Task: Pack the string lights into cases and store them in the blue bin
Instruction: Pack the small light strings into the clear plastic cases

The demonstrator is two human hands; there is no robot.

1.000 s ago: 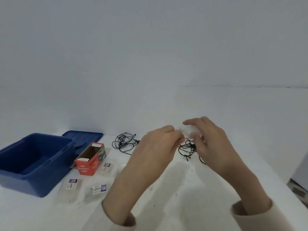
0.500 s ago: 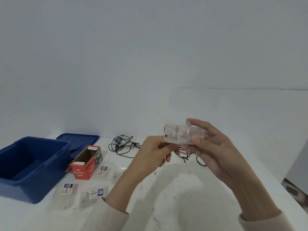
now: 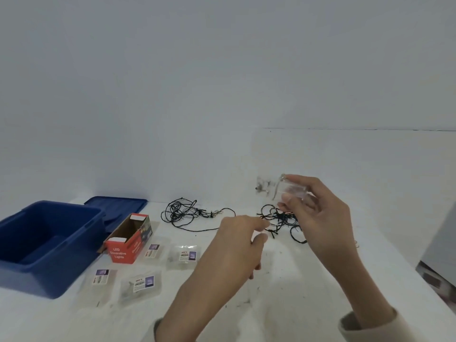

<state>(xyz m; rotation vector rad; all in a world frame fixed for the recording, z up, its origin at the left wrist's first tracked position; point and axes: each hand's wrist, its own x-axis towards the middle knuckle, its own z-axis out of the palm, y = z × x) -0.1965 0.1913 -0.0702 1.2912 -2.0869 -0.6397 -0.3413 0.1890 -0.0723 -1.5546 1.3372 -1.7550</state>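
My right hand [image 3: 320, 215] holds a clear plastic case [image 3: 281, 188] up above the white table, pinched between thumb and fingers. Below it lies a tangle of black string lights [image 3: 281, 219]. My left hand [image 3: 237, 243] hovers left of that tangle, fingers loosely curled, holding nothing that I can see. A second bundle of black string lights [image 3: 183, 213] lies further left. The open blue bin [image 3: 44, 245] stands at the far left, with nothing visible inside it.
The blue lid [image 3: 118, 206] lies behind the bin. An open red cardboard box [image 3: 128, 240] stands beside it. Several clear labelled cases [image 3: 139, 287] lie flat in front of the box. A grey object [image 3: 441, 253] stands at the right edge.
My left hand has let go of the clear case and dropped toward the table. My right hand has carried the case to the right. The view has shifted, showing more of the table.
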